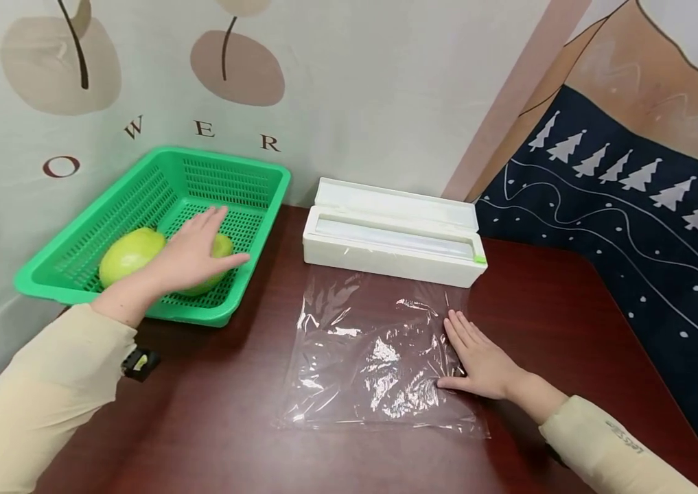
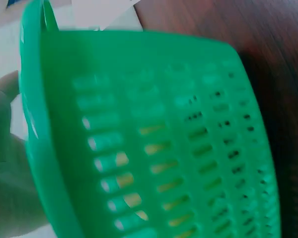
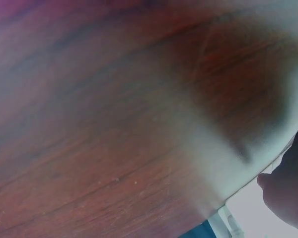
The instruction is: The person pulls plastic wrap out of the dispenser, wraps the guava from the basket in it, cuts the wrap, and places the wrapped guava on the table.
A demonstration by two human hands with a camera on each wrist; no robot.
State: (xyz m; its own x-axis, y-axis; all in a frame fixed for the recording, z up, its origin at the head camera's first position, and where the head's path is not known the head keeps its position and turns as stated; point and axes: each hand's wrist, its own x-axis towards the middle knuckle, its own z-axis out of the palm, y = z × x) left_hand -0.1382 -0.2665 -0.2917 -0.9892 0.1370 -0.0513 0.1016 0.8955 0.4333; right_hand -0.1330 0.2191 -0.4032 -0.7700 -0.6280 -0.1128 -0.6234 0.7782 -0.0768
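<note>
My left hand (image 1: 187, 252) is over the green plastic basket (image 1: 228, 314), its fingers extended and thumb spread. Below it are two yellow-green round fruits (image 1: 129, 255), the right one partly covered by the hand. In the left wrist view the basket's slotted wall (image 2: 149, 54) hides much of the hand (image 2: 15, 183). A sheet of clear plastic wrap (image 1: 355, 363) lies wrinkled on the table. My right hand (image 1: 481, 360) rests with straight fingers on the sheet's right edge. Only a dark part of that hand (image 3: 290, 188) shows in the right wrist view.
Behind the wrap stands a white dispenser box (image 1: 386, 261) with its lid (image 1: 394, 206) raised and a roll inside. A small green piece (image 1: 480, 259) sits at its right end. The dark red wooden table (image 1: 219, 425) meets a printed cloth backdrop (image 1: 355, 89).
</note>
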